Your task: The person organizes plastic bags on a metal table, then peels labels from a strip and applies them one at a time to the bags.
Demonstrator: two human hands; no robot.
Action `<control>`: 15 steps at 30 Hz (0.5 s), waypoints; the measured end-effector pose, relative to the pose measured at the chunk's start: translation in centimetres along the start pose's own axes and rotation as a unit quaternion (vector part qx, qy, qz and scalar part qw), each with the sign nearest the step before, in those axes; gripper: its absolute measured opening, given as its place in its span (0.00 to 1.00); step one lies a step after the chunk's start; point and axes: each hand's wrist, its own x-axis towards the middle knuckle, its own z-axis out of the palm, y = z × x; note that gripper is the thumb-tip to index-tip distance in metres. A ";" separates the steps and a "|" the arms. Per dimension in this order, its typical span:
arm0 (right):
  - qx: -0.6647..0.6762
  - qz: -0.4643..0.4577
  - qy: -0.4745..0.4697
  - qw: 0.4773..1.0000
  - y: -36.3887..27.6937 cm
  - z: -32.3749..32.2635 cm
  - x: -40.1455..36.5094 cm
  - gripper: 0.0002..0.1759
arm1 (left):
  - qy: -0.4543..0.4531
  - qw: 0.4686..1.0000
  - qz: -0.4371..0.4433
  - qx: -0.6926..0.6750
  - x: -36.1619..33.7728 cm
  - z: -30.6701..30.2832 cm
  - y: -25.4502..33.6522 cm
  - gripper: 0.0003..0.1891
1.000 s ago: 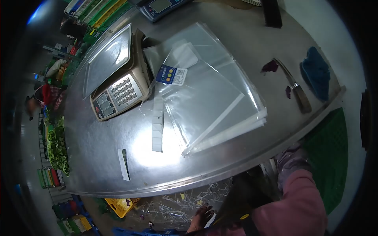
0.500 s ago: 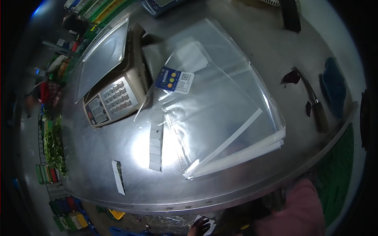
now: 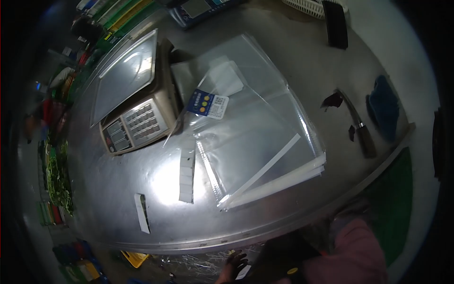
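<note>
Holds the left hand (image 3: 235, 265) low, below the edge of the table (image 3: 165, 222), fingers loosely parted around a white piece (image 3: 243, 272); cannot tell if gripping it. Reaches a pink sleeve (image 3: 360, 248) near that edge, right hand out of sight. Shows clear plastic bags (image 3: 269, 142) stacked on the table, between a weighing scale (image 3: 146, 124) and a knife (image 3: 361, 126) beside a blue cloth (image 3: 384, 109).

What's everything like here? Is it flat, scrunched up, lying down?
Clear bags: flat, loosely stacked
Printed card: lying on the bags
Knife: lying down, blade bare
Blue cloth: scrunched up
Scale: screens look dark
Purple scraps: loose, beside the knife
Left hand: grip unclear
Right hand: out of sight
</note>
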 end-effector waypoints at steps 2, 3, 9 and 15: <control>-0.057 -0.001 -0.016 0.998 -1.8 -0.8 -2.3 0.20 | -0.018 0.992 0.022 0.119 -5.0 5.6 4.0 0.21; -0.086 -0.001 -0.025 0.996 -2.8 -1.6 -3.9 0.20 | -0.065 0.982 0.022 0.173 -7.0 7.5 6.1 0.21; -0.266 0.001 -0.062 0.962 -8.3 -5.3 -10.1 0.19 | -0.189 0.907 0.250 0.282 -12.3 12.4 13.8 0.13; -0.244 -0.085 -0.339 0.904 -27.1 -9.6 -16.4 0.14 | -0.054 0.642 0.583 0.494 -12.6 18.5 19.2 0.18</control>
